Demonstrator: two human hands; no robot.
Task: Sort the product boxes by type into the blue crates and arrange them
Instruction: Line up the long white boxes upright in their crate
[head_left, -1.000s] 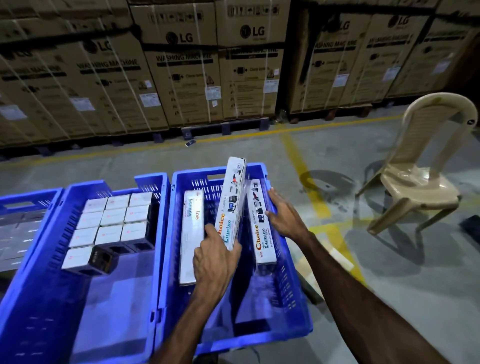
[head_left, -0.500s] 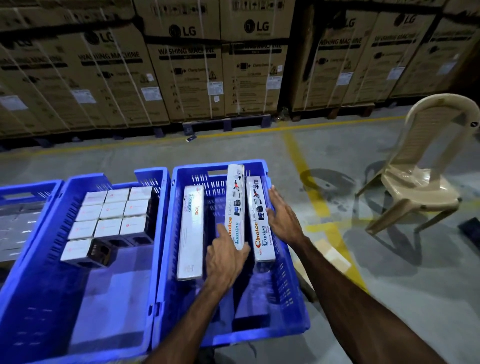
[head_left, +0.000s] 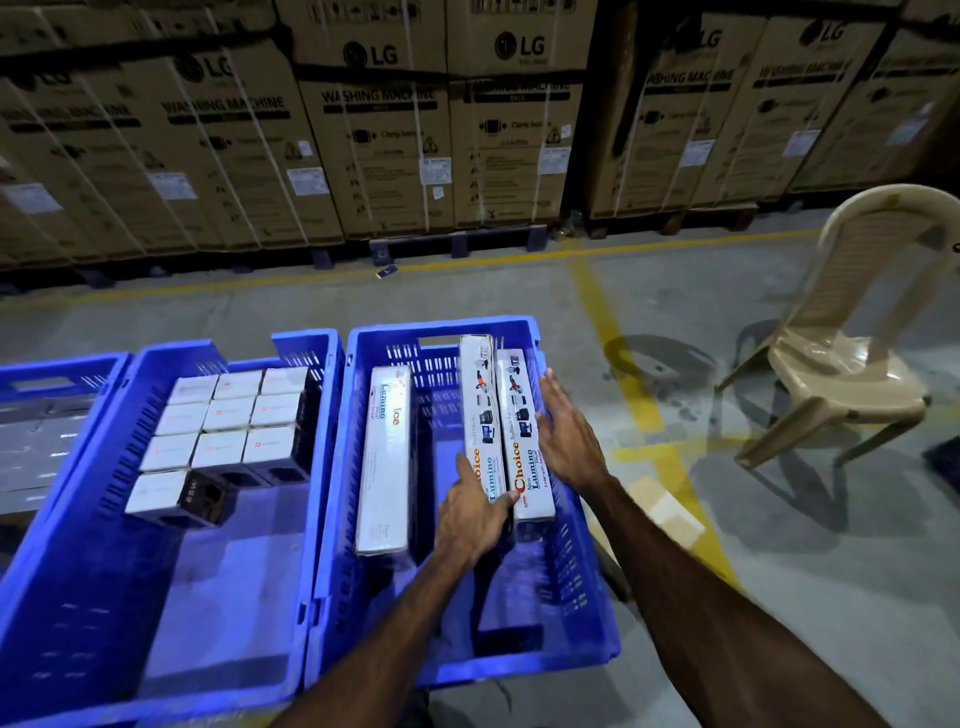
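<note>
- Blue right-hand crate (head_left: 587, 613) holds three long product boxes; two "Choice Lumino" boxes stand on edge side by side against its right wall, a third long box (head_left: 383, 457) lies apart near the left wall.
- Left hand (head_left: 475, 512) curls round the near end of the middle box (head_left: 478, 415), thumb on its left face, fingers across the top toward the neighbour.
- Right hand (head_left: 569, 441) is spread flat, fingers straight, pressing the outer face of the rightmost box (head_left: 522, 431) between box and crate wall.
- Middle crate (head_left: 156, 597) has a neat block of small white boxes (head_left: 228, 415) at the far end, one extra small box (head_left: 174, 493) in front; near half bare.
- Far-left crate (head_left: 57, 364) only partly in view, contents unclear.
- Judged step: squaring the two upright boxes together.
- Risk: boxes are tall and narrow on edge; with open space to their left, the middle one could topple that way once the left hand lets go.
- Risk: right hand sits wedged by the wall; pulling it out could drag the outer box askew.
- Risk: uneven push could skew the pair out of line with the crate.
</note>
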